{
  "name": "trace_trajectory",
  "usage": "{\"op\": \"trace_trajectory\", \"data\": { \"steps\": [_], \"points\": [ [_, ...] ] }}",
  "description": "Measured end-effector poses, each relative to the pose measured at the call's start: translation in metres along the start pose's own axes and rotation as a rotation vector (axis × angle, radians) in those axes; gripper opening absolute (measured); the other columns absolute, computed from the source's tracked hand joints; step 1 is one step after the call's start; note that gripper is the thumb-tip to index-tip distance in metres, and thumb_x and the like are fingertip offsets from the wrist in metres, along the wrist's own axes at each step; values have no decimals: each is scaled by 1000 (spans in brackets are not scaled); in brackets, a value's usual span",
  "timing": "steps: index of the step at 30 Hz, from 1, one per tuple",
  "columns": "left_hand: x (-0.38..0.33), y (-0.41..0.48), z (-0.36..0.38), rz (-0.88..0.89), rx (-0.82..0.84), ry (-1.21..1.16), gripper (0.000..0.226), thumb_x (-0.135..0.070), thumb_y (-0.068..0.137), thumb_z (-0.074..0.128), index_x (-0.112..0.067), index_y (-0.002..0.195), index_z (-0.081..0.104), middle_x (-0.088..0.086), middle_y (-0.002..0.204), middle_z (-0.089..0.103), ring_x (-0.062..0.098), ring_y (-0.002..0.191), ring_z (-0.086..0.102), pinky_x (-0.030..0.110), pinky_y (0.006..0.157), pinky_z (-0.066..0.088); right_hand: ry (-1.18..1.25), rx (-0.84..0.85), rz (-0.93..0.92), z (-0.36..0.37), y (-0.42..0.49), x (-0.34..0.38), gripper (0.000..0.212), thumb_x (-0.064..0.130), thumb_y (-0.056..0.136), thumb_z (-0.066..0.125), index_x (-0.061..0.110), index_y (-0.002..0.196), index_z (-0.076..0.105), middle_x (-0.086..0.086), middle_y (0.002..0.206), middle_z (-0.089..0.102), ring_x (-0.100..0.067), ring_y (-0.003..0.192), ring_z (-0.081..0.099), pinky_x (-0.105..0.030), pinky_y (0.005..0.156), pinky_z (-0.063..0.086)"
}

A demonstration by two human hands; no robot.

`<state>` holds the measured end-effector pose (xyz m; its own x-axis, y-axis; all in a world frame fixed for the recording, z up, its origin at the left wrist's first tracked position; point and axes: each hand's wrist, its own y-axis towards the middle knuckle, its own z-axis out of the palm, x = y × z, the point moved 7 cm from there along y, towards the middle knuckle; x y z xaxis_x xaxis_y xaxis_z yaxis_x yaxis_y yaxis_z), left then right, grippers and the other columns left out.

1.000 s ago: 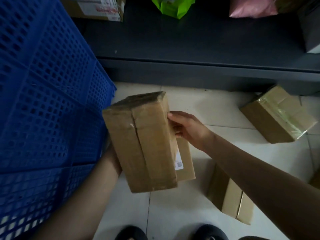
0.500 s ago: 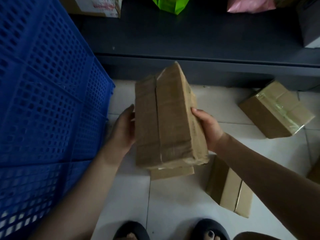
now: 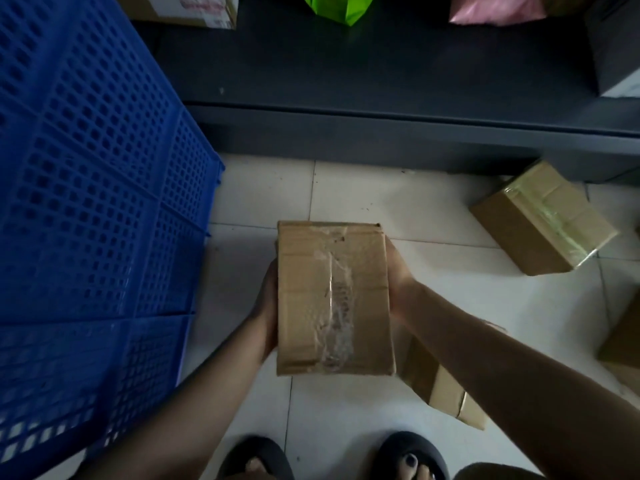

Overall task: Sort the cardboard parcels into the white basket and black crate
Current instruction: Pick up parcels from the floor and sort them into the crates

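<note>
Tiled floor [image 3: 363,195], three cardboard parcels [image 3: 543,220] [image 3: 446,393] [image 3: 623,337], a fourth parcel [image 3: 332,299] gripped between left hand [image 3: 268,306] and right hand [image 3: 398,282].

Floor [image 3: 346,410]: pale tiles with thin grout lines.
Left: blue lattice crate [image 3: 86,202].
Right: taped parcel [image 3: 543,220] tilted by the shelf base; plain parcel [image 3: 440,389], partly hidden; edge parcel [image 3: 623,337], cut off.
Shelf [image 3: 381,64]: dark, carrying green bag [image 3: 334,6], pink bag [image 3: 495,8], labelled box [image 3: 187,8].

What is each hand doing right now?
Left hand: holds the cardboard parcel by its left side.
Right hand: holds the same parcel by its right side.
</note>
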<state>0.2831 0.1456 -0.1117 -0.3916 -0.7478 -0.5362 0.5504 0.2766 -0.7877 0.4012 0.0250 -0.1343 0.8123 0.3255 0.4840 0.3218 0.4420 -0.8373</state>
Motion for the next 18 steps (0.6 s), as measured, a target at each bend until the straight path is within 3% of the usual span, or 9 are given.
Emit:
{"op": "trace_trajectory", "data": {
  "steps": [4,8,10,13,16,18],
  "points": [
    [-48,-54,23,-30,-40,-29,48,-37,96,37,-14,63,64,3,56,61,18,47,58,22,50,50,161,-48,44,18,-68,48,78,66,93,27,13,64,77,-12,76,72,-26,68,69,-38,75,50],
    [-135,-161,78,53,40,132,56,-32,99,34,-20,51,60,-3,46,56,9,38,54,13,41,43,226,-87,-9,44,-180,115,66,64,88,37,12,80,77,-13,89,72,-30,82,68,-46,98,46],
    [-174,-220,102,65,20,170,56,-39,100,32,-20,59,65,-4,50,63,7,43,59,13,44,46,264,-91,-22,61,-250,149,57,56,89,40,13,80,77,-12,87,72,-30,86,66,-44,103,42],
    [-231,-310,127,69,-4,185,59,-66,91,33,-21,100,70,1,88,75,15,81,70,26,70,52,278,-104,-75,93,-364,206,53,46,94,37,14,76,75,-11,77,73,-29,76,67,-40,81,51],
    [-285,-411,154,107,7,223,58,-61,95,29,-19,97,69,0,79,74,14,74,69,28,67,50,185,-124,-139,124,-464,253,50,40,97,41,15,63,69,-8,65,68,-21,50,65,-31,56,50],
    [-311,-474,175,133,72,265,61,-60,97,27,-17,108,69,6,95,73,15,83,69,30,73,51,144,-145,-170,142,-517,277,53,43,98,39,16,59,63,-6,61,63,-18,44,61,-26,48,49]
  ]
}}
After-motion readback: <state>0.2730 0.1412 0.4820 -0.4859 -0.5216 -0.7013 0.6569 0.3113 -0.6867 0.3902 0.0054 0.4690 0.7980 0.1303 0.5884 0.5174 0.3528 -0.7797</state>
